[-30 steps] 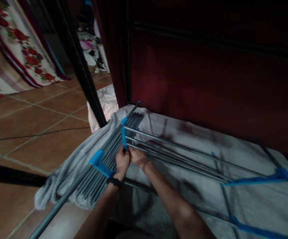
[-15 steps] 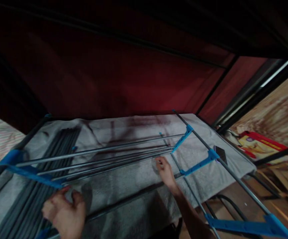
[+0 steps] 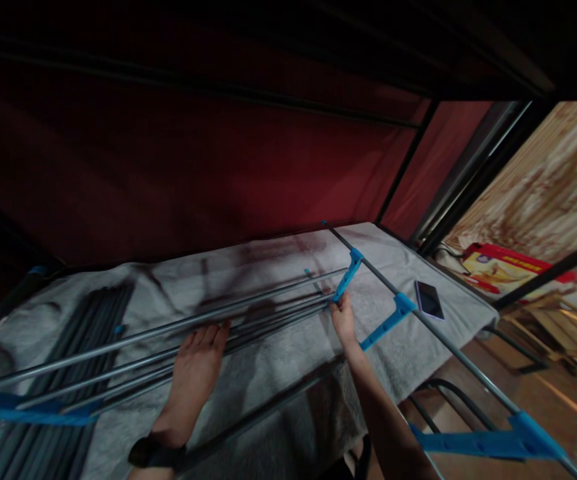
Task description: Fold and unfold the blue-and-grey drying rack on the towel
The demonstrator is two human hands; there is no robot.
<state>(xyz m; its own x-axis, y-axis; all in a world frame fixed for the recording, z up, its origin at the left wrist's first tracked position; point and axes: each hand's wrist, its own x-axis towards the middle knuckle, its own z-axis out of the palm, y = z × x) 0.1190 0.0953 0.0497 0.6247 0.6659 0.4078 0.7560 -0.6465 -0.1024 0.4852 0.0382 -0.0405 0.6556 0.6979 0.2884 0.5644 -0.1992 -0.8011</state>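
Note:
Thin grey metal rods [image 3: 273, 293] run side by side between a blue plastic bracket [image 3: 351, 273] on the right and a blue bracket [image 3: 31, 408] on the left. My left hand [image 3: 198, 363], palm down, has its fingers curled over the lower metal rods near their middle; the fingertips are hidden. My right hand [image 3: 342, 319] is closed at the lower end of the right bracket, where the rods meet it. That bracket sits on a long grey tube [image 3: 381, 279], which carries further blue brackets [image 3: 386, 328] nearer to me.
A bundle of dark tubes [image 3: 76, 347] lies at the left on the grey cloth [image 3: 268, 393] covering the table. A phone [image 3: 429, 300] rests near the right edge. Beyond stand a red and yellow box [image 3: 513, 267] and flat cardboard [image 3: 563, 340]. A red panel [image 3: 218, 173] closes the back.
My left hand has moved from the left bracket rightward onto the rods. My right hand has moved up and closed on the right bracket's end. The view has shifted right.

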